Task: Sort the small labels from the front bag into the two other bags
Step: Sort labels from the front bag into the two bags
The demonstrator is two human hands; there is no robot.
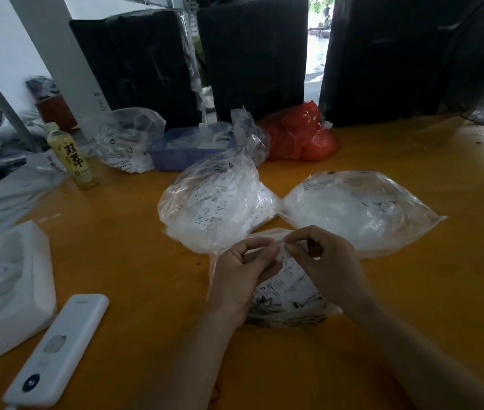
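Plastic front bag [288, 294] sits on table [134, 247]; left hand [239, 276] and right hand [323, 261] both pinch one label [282, 253] above it. I'd read it before choosing left bag [211, 202] or right bag [359, 208]

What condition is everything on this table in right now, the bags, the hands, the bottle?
front bag: lying flat, labels inside
small label: pinched between both hands
left hand: fingers curled, pinching
right hand: pinching
left bag: bulging with labels
right bag: lying on its side
bottle: upright
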